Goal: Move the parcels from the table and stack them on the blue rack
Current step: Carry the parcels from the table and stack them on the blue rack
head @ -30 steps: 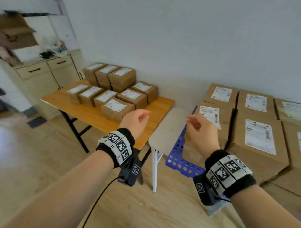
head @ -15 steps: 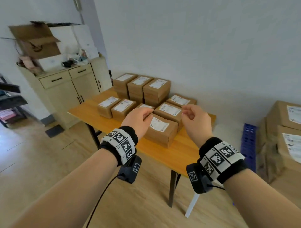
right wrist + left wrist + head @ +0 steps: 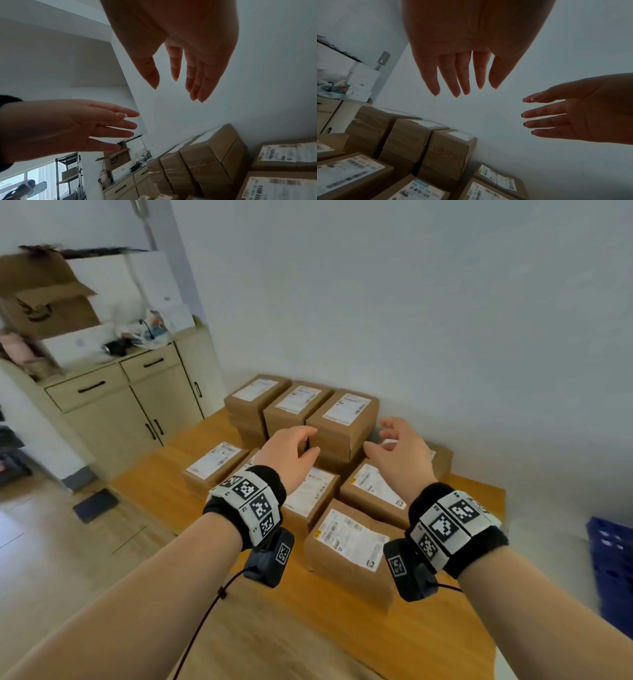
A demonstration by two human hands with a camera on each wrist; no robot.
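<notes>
Several brown cardboard parcels with white labels lie on the wooden table. At the back, three parcel stacks stand in a row; the rightmost top parcel lies between my hands. My left hand hovers at its left side and my right hand at its right, both with fingers straight and spread, holding nothing. The left wrist view shows the left hand above the stacks, and the right wrist view shows the right hand above the same stack. A blue rack shows at the right edge.
A beige cabinet with drawers stands to the left of the table, with an open cardboard box and clutter on top. The white wall rises directly behind the parcels. Wood floor lies to the left.
The view has swung left from the rack to the table and come closer. Both hands have reached forward over the front parcels to either side of the back right stack.
</notes>
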